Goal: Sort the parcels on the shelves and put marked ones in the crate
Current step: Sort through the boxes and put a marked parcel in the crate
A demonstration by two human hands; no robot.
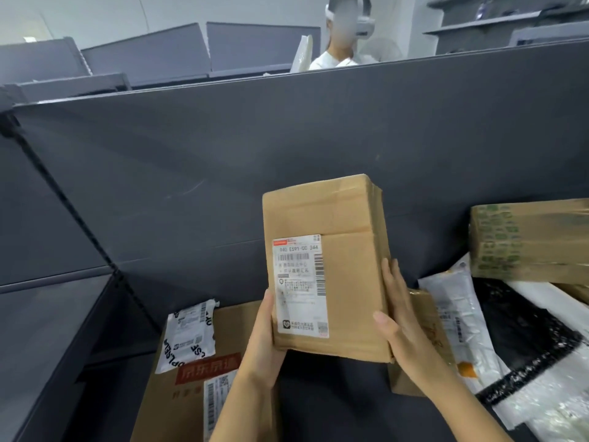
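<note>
I hold a brown cardboard parcel [344,260] upright above the shelf, its white shipping label facing me. My left hand [263,339] grips its lower left edge, thumb on the label side. My right hand [398,314] grips the lower right edge, thumb on the front and fingers along the side. Under my left arm lies a large flat cardboard box [178,393] with red print, and a white poly mailer [188,336] rests on it. No crate is in view.
A dark grey shelf back panel [287,154] rises behind the parcel. To the right lie a green-printed box [529,240], white and black poly mailers [526,339] and a small box [427,330]. A dark shelf [47,330] is at left. Another person [341,49] stands beyond the panel.
</note>
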